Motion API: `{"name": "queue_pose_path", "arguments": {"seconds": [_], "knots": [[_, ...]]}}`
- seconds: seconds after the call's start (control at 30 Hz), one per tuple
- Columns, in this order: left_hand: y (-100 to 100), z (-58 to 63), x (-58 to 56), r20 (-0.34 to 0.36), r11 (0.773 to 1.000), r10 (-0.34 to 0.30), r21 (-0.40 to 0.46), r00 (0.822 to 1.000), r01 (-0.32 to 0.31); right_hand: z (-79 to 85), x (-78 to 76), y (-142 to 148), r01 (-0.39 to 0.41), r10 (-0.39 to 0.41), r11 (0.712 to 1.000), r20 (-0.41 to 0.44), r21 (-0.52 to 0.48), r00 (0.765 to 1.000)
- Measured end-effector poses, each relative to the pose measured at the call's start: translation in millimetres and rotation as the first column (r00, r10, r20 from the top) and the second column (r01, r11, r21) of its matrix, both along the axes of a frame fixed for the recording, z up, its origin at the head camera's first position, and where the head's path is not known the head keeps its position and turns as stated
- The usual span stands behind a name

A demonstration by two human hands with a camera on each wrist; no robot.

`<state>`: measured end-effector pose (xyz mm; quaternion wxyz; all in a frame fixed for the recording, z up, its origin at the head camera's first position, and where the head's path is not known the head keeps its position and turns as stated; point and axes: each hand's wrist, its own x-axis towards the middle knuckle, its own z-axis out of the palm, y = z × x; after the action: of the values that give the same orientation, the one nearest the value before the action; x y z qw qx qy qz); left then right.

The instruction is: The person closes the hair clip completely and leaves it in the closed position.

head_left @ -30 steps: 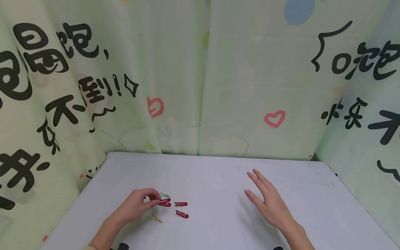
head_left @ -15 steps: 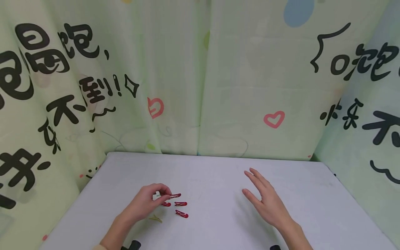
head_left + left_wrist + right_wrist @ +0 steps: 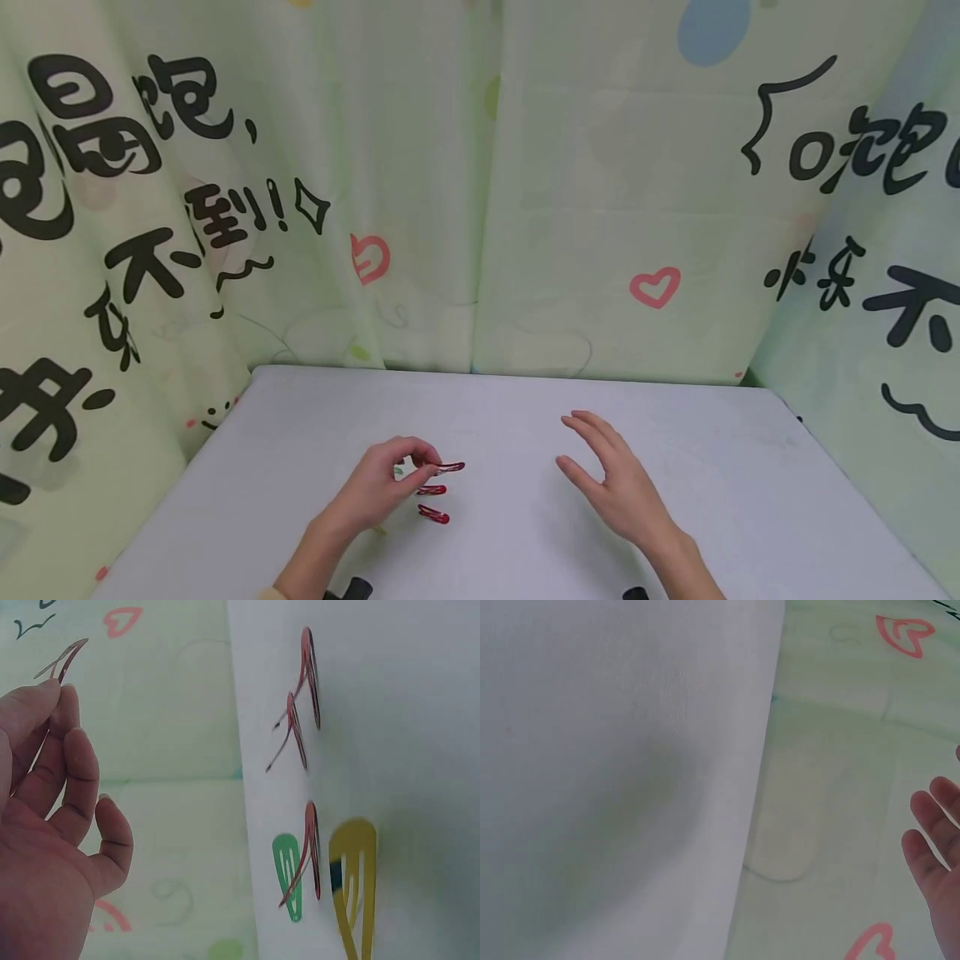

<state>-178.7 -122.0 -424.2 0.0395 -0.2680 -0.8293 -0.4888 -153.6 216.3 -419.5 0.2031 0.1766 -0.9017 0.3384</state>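
Between thumb and fingertips, my left hand (image 3: 390, 483) pinches a red snap hair clip (image 3: 452, 467), its prongs spread apart in the left wrist view. Two more red clips (image 3: 434, 515) lie on the white table just below that hand. The left wrist view adds a third red clip (image 3: 316, 862) on the table, beside a green clip (image 3: 283, 843) and a yellow clip (image 3: 354, 831). In the head view the left hand mostly covers these. My right hand (image 3: 618, 487) hovers over the table to the right, fingers extended, holding nothing.
The white table (image 3: 510, 408) ends at a pale green curtain (image 3: 420, 167) with black characters and pink hearts, which also hangs along both sides. Dark wrist-camera parts (image 3: 358, 588) show at the bottom edge.
My left hand has lifted one red clip off the group and carried it to the right. My right hand has drifted a little left, still holding nothing.
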Motion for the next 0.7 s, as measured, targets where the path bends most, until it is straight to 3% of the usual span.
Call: {"name": "queue_pose_path", "arguments": {"seconds": [0.33, 0.7], "knots": [[16, -0.7, 6.3, 0.073, 0.994, -0.038, 0.101, 0.997, 0.03, -3.2, 0.9, -22, -0.052, 0.048, 0.998, -0.126, -0.026, 0.991], [34, -4.5, 4.0, -0.011, 0.988, -0.032, 0.148, 0.999, 0.034, -5.7, 1.3, -48, -0.162, 0.143, 0.983, -0.195, -0.082, 0.97]]}}
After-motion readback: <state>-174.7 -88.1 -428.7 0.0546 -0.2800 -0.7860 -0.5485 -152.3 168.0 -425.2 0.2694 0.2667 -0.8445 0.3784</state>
